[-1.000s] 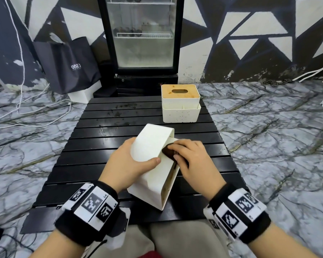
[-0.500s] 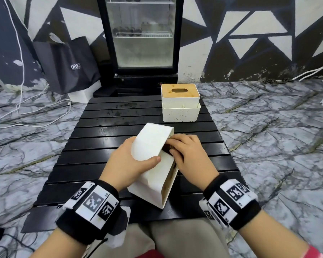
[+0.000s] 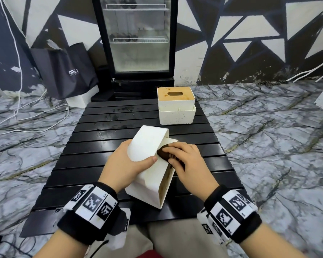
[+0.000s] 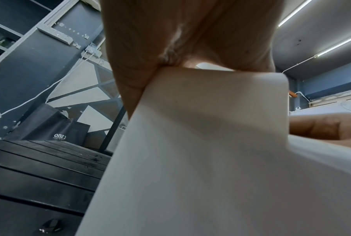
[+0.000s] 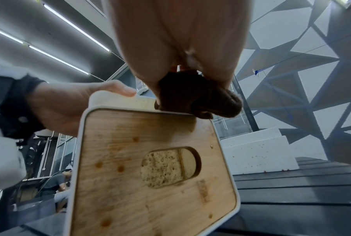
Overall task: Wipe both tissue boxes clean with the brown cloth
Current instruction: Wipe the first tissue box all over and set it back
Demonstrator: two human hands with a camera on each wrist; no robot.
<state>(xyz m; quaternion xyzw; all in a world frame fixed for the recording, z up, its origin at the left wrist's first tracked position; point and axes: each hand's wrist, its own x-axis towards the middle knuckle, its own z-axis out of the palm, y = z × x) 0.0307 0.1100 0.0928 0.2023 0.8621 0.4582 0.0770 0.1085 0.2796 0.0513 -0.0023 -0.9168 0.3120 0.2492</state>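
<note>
A white tissue box [image 3: 147,175] stands tipped on its side at the near middle of the black slatted table [image 3: 101,149], its stained wooden lid [image 5: 150,175] facing right. My left hand [image 3: 127,164] grips the box from the left, thumb across its upper face [image 4: 211,143]. My right hand [image 3: 185,161] holds the bunched brown cloth [image 3: 163,154] against the box's upper side near the lid edge; the cloth [image 5: 199,99] shows under the fingers in the right wrist view. A second tissue box [image 3: 176,105], white and speckled with a wooden lid, stands upright at the table's far right.
A glass-door fridge [image 3: 138,38] stands behind the table. A dark shopping bag [image 3: 67,69] leans on the wall at the left, with white cables [image 3: 35,116] on the marble floor. Dark spots mark the far slats [image 3: 119,110].
My right hand slid the cloth away along the box's side, then back toward me and a little right. The left hand and box stayed put.
</note>
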